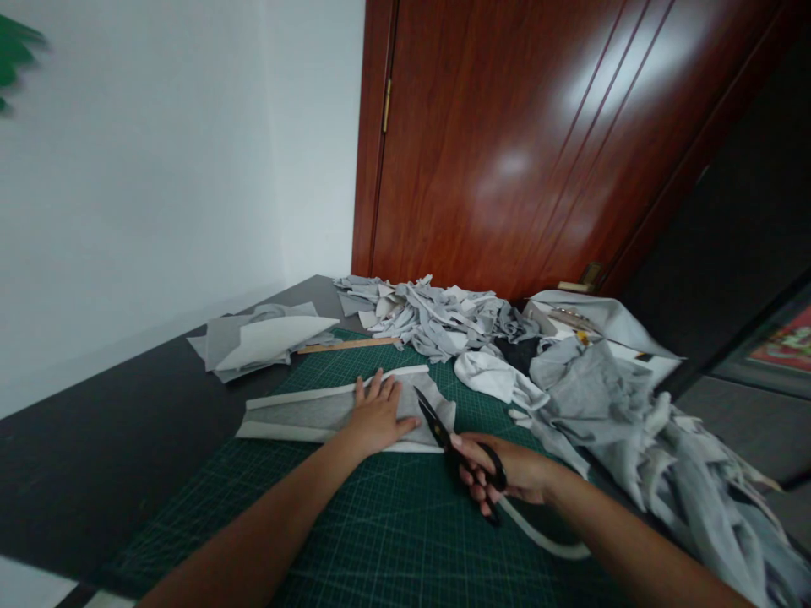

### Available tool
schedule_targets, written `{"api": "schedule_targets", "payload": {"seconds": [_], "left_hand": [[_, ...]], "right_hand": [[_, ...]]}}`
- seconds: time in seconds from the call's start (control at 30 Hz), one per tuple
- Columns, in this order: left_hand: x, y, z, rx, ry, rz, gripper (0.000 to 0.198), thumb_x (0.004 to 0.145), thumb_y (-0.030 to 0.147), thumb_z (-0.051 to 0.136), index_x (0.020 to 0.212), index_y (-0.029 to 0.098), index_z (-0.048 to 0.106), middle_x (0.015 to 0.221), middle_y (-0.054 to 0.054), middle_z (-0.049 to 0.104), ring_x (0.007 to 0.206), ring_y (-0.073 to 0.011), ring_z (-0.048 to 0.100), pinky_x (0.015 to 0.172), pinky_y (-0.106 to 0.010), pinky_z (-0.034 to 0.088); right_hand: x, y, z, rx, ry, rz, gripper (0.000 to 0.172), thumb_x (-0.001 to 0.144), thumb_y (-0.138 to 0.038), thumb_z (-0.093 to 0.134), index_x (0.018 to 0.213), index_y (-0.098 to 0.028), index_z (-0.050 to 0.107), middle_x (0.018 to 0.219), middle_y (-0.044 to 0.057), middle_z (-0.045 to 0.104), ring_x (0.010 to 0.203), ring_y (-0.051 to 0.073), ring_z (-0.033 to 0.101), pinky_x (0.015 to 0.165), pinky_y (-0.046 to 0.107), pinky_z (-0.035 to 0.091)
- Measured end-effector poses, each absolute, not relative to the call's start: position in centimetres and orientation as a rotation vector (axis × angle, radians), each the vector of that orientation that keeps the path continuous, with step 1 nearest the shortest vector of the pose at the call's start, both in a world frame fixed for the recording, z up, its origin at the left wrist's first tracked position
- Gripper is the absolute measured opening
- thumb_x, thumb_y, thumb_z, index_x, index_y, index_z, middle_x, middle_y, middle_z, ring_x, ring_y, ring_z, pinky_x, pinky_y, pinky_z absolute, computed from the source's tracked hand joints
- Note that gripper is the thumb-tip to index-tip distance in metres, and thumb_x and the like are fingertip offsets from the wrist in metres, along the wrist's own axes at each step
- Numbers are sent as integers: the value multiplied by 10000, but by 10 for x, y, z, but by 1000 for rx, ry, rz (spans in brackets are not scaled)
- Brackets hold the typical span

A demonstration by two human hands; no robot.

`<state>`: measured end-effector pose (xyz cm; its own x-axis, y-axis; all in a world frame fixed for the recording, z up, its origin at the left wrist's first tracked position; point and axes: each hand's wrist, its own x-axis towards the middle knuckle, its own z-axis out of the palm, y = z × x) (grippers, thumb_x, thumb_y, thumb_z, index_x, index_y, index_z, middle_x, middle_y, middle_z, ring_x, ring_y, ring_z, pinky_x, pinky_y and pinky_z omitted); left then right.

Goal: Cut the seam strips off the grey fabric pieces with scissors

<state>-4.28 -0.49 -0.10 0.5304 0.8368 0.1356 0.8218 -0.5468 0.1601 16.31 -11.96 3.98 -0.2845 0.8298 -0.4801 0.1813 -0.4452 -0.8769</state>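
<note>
A grey piece of fabric (291, 413) with pale folded edges lies flat across the green cutting mat (380, 540). My left hand (378, 414) rests on it, palm down, fingers spread. In my right hand (485, 473) is a pair of black scissors (432, 420), the fingers wrapped round the handles. The blades point up and to the left, over the right end of the fabric. Whether they touch the cloth I cannot tell. A thin pale strip (545, 540) curves across the mat below my right wrist.
Cut fabric pieces (269, 338) are stacked at the back left, near a wooden ruler (348, 344). Scraps (431, 312) heap up before the brown door (494, 152). Grey cloth (596, 397) and a white box (652, 365) crowd the right side of the dark table (127, 447).
</note>
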Motion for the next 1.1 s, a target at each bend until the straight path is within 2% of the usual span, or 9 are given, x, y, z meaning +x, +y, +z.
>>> {"api": "schedule_targets", "payload": {"seconds": [0.4, 0.6, 0.73, 0.9, 1.0, 1.1], "left_hand": [[-43, -3, -5, 2708, 1429, 309, 802, 884, 666, 370, 1462, 111, 352, 1545, -171, 280, 1460, -369, 74, 1122, -639, 5], [-43, -5, -3, 2707, 1429, 349, 799, 882, 661, 376, 1450, 99, 373, 1533, -183, 304, 1454, -378, 93, 1120, -640, 3], [-43, -8, -4, 2761, 1391, 427, 757, 896, 628, 393, 1414, 76, 419, 1494, -198, 375, 1442, -359, 155, 1134, -609, 4], [-42, -24, -10, 2831, 1316, 428, 707, 918, 598, 371, 1399, 84, 443, 1470, -192, 416, 1418, -345, 225, 1147, -546, 67], [-38, -36, -8, 2870, 1299, 412, 655, 921, 562, 393, 1370, 92, 476, 1444, -190, 450, 1375, -344, 298, 1116, -512, 172], [-30, -39, 3, 2940, 1304, 376, 562, 919, 522, 436, 1258, 98, 582, 1316, -196, 559, 1257, -350, 421, 1048, -469, 279]], "right_hand": [[153, -92, 42, -1466, -1278, 1771, 580, 697, -739, 632, 783, -190, 464, 600, -69, 514, 419, 59, 485, 406, 205, 498], [151, -95, 41, -1441, -1319, 1703, 560, 679, -701, 680, 810, -197, 473, 556, -98, 460, 379, 44, 424, 345, 157, 403], [152, -103, 36, -1453, -1290, 1656, 555, 675, -693, 688, 771, -193, 466, 549, -102, 439, 370, 35, 395, 329, 151, 388], [160, -121, 34, -1468, -1192, 1670, 582, 646, -714, 695, 806, -196, 482, 563, -97, 460, 370, 32, 379, 325, 148, 373], [168, -136, 36, -1463, -1150, 1703, 597, 633, -713, 708, 842, -196, 496, 572, -96, 465, 376, 30, 371, 334, 145, 362], [172, -146, 36, -1453, -1149, 1700, 574, 664, -707, 689, 853, -197, 505, 569, -97, 451, 377, 35, 372, 346, 155, 372]]}}
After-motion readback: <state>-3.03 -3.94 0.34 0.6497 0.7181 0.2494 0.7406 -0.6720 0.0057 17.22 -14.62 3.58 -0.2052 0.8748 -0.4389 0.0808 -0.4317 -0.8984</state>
